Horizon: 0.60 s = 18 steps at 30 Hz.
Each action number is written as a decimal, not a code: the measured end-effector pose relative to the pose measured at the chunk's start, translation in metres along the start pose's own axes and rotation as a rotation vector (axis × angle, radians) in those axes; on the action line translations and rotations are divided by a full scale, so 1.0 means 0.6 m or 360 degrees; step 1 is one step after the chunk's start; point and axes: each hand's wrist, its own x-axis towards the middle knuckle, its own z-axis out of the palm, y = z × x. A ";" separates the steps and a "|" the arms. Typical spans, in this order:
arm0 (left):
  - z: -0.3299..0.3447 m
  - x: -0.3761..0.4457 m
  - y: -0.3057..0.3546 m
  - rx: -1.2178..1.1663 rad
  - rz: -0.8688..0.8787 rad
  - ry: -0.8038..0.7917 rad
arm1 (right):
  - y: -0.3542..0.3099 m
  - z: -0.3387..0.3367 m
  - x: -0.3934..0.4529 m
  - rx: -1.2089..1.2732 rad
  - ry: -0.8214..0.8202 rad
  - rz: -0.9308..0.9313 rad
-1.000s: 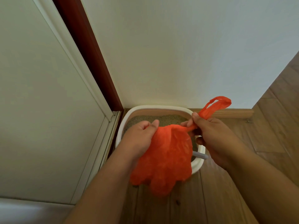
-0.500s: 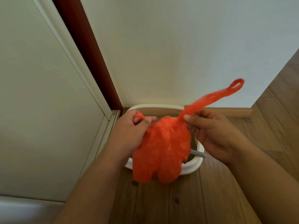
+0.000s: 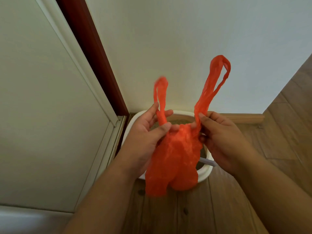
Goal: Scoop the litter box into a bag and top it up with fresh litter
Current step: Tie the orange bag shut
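Head view, looking down into a room corner. An orange bag point(image 3: 173, 156) hangs in the air between the two hands, above the near part of the box point(image 3: 205, 173). Its crumpled body sags below the hands and hides much of the box's near rim.

The left hand point(image 3: 145, 135) pinches the base of the bag's left handle point(image 3: 160, 97) between thumb and fingers; the grip is narrow and closed on the plastic. The right hand point(image 3: 221, 137) pinches the base of the right handle point(image 3: 214, 81) in the same manner, thumb against fingertips. Both handles stand up from the hands as long loops, the right one taller and leaning right; the tip of the left one is blurred. The mouth of the bag lies between the two hands, and whether it is open cannot be told.

The box is white and rounded and sits on the wooden floor point(image 3: 219, 208) in the corner, touching or just beside the wall point(image 3: 185, 39) at the back and a pale door panel point(image 3: 42, 98) at the left. Grey-brown litter point(image 3: 179, 122) shows inside it beyond the bag. A pale scoop handle point(image 3: 208, 162) projects over the box's right rim, just beside the right hand. A dark red door frame point(image 3: 91, 53) runs down to the corner, and a wooden skirting point(image 3: 244, 118) lines the foot of the wall at the right.
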 end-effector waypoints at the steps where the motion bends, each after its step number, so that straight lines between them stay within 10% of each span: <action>1: 0.002 0.001 -0.003 0.0116 0.0050 0.0021 | 0.001 0.002 -0.001 -0.0034 -0.0022 0.0006; 18: -0.007 0.015 -0.023 0.0237 0.0001 0.0326 | 0.014 -0.010 0.002 -0.0241 -0.0008 0.0168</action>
